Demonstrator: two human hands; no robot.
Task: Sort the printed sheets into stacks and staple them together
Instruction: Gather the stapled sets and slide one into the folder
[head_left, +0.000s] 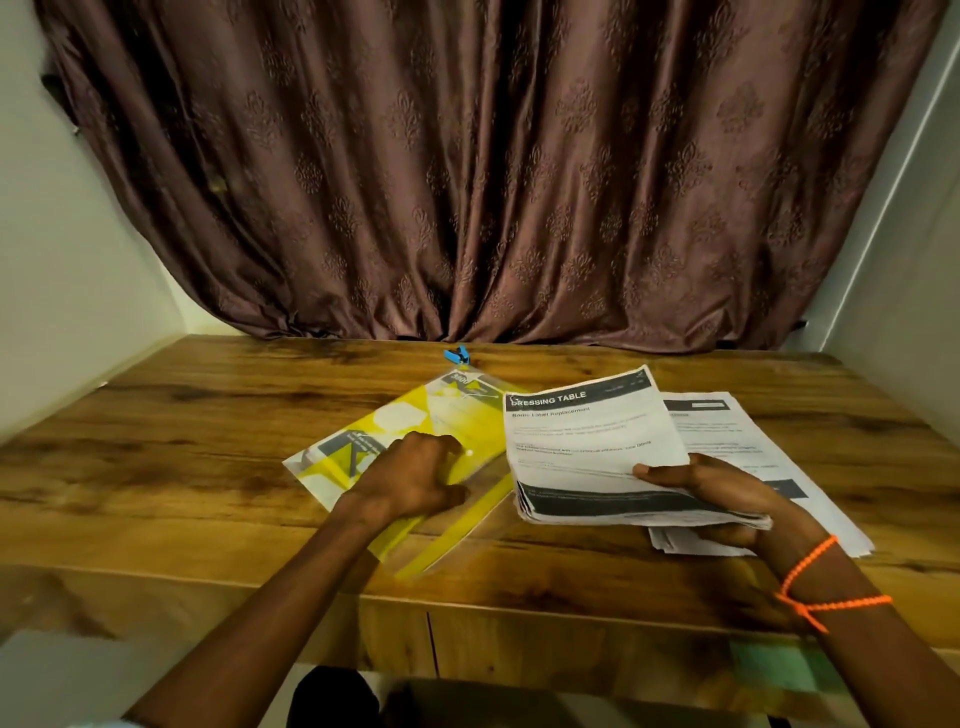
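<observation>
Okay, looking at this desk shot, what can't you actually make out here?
Head view:
- Body text on the held stack: blurred, only the heading reads.
- Sheets on the table: partly hidden by that stack and the right hand.
- Left hand fingertips: hidden behind its knuckles.
- Blue object: too small to identify.

The scene is dimly and warmly lit, seemingly from above and in front, so the white printed sheets (592, 441) and the glossy yellow folder (441, 421) are the brightest areas while the brown curtain (493, 171) at the far side stays dark with only a soft sheen on its folds. The wooden table (208, 415) shows a faint glare toward its far edge, and both forearms sink into shadow at the near edge. Wide-angle distortion bends the walls and table edges outward at left and right, and detail is soft throughout, with smaller print unreadable and the near corners blurred.
</observation>
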